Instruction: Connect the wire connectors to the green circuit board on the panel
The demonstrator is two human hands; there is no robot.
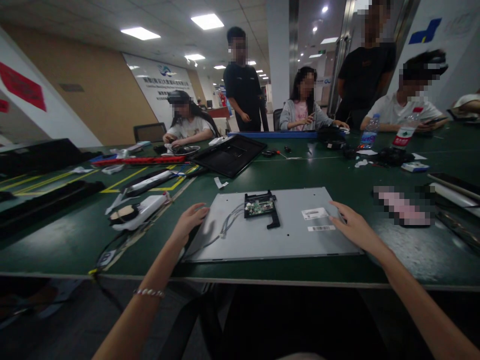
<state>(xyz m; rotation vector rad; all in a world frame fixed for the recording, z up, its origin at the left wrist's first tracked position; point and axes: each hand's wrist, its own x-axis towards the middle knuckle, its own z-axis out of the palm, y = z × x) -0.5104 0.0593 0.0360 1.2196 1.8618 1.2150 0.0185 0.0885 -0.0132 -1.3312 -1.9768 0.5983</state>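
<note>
A silver display panel (210, 245) lies back side up on the green table in front of me. On it sits a black plastic bracket (275, 218) holding a small green circuit board (258, 206), with grey cables (227, 222) running off to the left. My left hand (193, 220) is at the panel's left edge, fingers stretched out and apart. At the right edge, my right hand (352, 227) reaches over the border near the white labels (315, 214), its fingers extended too. Whether either hand presses on the panel I cannot tell.
Behind the panel lies a black monitor shell (232, 154). To the left are a white device with a black pad (138, 212) and a long black bar (48, 205). A pink phone (403, 206) and bottles (369, 131) are on the right. Several people sit or stand across the table.
</note>
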